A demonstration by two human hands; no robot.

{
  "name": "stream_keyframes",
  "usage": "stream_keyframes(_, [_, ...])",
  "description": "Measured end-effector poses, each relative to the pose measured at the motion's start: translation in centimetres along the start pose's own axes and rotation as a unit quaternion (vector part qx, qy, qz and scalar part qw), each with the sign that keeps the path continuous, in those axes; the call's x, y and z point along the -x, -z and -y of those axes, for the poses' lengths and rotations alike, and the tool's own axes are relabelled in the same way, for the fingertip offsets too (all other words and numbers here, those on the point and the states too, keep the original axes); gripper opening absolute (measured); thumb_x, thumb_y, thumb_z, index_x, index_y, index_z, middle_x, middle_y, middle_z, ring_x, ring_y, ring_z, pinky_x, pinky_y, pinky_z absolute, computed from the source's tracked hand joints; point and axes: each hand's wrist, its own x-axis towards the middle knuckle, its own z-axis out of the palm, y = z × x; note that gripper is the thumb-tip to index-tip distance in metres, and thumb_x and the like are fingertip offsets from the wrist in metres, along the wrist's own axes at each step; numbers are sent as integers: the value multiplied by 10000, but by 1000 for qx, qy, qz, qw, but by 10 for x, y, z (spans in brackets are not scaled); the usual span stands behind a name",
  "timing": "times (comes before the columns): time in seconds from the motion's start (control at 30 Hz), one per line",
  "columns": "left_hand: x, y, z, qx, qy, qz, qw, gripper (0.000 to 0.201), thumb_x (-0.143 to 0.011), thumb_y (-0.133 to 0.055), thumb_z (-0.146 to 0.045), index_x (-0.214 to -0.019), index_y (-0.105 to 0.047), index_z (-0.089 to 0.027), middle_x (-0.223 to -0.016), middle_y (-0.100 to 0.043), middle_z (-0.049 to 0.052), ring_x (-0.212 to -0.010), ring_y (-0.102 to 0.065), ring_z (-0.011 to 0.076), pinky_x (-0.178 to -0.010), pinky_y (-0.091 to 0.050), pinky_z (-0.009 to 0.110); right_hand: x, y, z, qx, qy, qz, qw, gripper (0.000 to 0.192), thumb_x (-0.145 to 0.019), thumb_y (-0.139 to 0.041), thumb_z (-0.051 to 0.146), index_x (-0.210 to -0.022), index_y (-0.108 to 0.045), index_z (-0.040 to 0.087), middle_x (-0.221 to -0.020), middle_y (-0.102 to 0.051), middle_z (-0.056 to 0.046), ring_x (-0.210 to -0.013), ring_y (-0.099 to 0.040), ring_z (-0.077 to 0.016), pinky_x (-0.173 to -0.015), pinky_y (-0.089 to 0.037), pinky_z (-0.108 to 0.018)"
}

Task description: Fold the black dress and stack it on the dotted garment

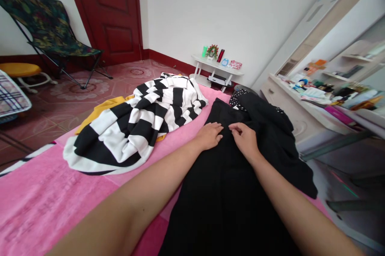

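Lying flat, the left hand (pixel 209 135) is pressed on the black dress (pixel 228 183); cloth seems pinched by the right hand (pixel 245 137), beside a striped top (pixel 141 123).

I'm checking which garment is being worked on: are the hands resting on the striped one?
No: both the left hand and right hand lie on the black garment, apart from the striped garment.

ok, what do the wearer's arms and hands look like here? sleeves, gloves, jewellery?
Both arms are bare along their whole visible length: no sleeves in view. The left hand and right hand wear no gloves. No watch, bracelet or ring shows on either. A small dark mark sits on the left forearm. Nails look short and unpainted, though detail is limited.
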Motion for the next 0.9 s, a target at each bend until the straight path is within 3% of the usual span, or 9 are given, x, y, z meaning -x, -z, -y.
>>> stream_keyframes(0.13, [2, 2, -9, -27, 2, 4, 1000, 425, -898, -471, -293, -1274, -536, -105, -1357, -511, 92, -1251, -456, 194, -1083, -328, 297, 39, -2, -7, -20, -89, -8, 996, 258, -814, -467, 293, -947, -662, 189, -872, -690, -19, -722, -627, -135, -714, -487, -252])
stream_keyframes(0.33, [24, 17, -34, -56, -8, 40, 998, 391, -884, -453, -237, -1210, -576, -60, -1352, -504, 138, -1215, -485, 233, -1044, -372, 328, 39, -5, 1, 33, -144, 4, 989, 317, -841, -469, 419, -965, -686, 223, -925, -690, -23, -780, -615, -164, -713, -437, -260])
stream_keyframes(0.53, [74, 67, -73, -102, -42, 134, 985, 270, -863, -509, -275, -988, -680, -107, -1087, -657, 130, -1028, -597, 266, -889, -476, 364, 21, 3, 11, 63, -233, 49, 969, 552, -852, -351, 620, -809, -716, 208, -827, -690, -72, -783, -625, -205, -668, -421, -272])
stream_keyframes(0.67, [111, 98, -100, -74, -74, 213, 971, 221, -861, -505, -260, -808, -688, -148, -874, -679, 86, -812, -649, 235, -690, -500, 326, 11, 3, 15, 72, -280, 65, 955, 576, -780, -419, 691, -773, -725, 204, -834, -690, -98, -795, -636, -226, -682, -437, -291])
stream_keyframes(0.77, [133, 107, -111, 2, -95, 286, 953, 152, -817, -573, -204, -932, -671, -214, -848, -691, 18, -790, -659, 198, -644, -477, 273, 8, 1, 16, 81, -307, 59, 946, 527, -735, -490, 682, -792, -731, 217, -856, -687, -106, -834, -641, -262, -696, -450, -327])
stream_keyframes(0.83, [141, 106, -113, 14, -105, 299, 948, 321, -796, -609, -180, -1110, -606, -246, -901, -695, 10, -806, -662, 195, -629, -464, 265, 9, -1, 18, 87, -319, 49, 942, 473, -723, -522, 653, -796, -730, 234, -866, -687, -99, -855, -640, -274, -701, -455, -344])
stream_keyframes(0.9, [144, 104, -114, -5, -116, 293, 949, 355, -790, -622, -178, -1138, -582, -239, -913, -690, 23, -772, -662, 193, -593, -446, 262, 10, -2, 19, 91, -325, 38, 940, 420, -724, -540, 614, -792, -728, 245, -868, -688, -89, -861, -639, -267, -698, -456, -339])
